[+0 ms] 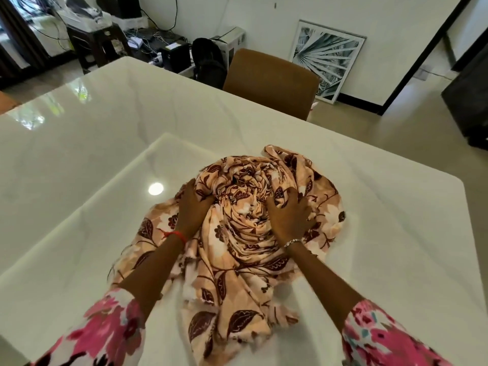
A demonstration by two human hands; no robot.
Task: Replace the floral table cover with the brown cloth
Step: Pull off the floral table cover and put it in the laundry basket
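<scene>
1. Clearly the floral table cover (245,233) is off its spread and lies bunched in a swirled heap on the white table (105,128), near the person's edge and a little right of the middle.
2. The heap's long axis runs from the round mound at the far end back toward the person, with a loose tail trailing between the forearms to the near edge.
3. The left grip (194,204) is on the mound's left flank, fingers curled into a fold of the cover and holding it.
4. The right grip (290,215) lies on the mound's right side, fingers spread wide over the folds; it seems to press more than to clutch.
5. So the mound sits between the two grips, touching both, neither one nearer.
6. My judgement: the coming move is to gather and lift the heap clear, and the trailing tail is the part likely to drag.
7. The brown cloth is not in view; a brown chair (269,75) stands at the far side.
</scene>
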